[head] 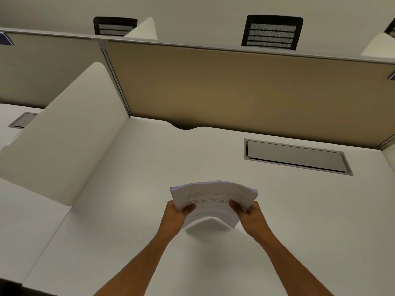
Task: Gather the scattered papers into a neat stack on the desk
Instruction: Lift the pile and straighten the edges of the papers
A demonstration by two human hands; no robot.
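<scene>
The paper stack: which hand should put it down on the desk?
Neither alone. The left hand and right hand each grip one side of the bowed paper stack, so both should lower it together onto the desk.

Papers (213, 199): white printed paper, matt, thick sheaf. Table (132, 221): smooth white laminate, faint sheen. Back panel (245, 88): tan cloth, matt, in grey metal frame. Side divider (70, 133): smooth white, matt. Hatch (296, 157): brushed grey metal. Chairs (272, 33): black mesh.
</scene>
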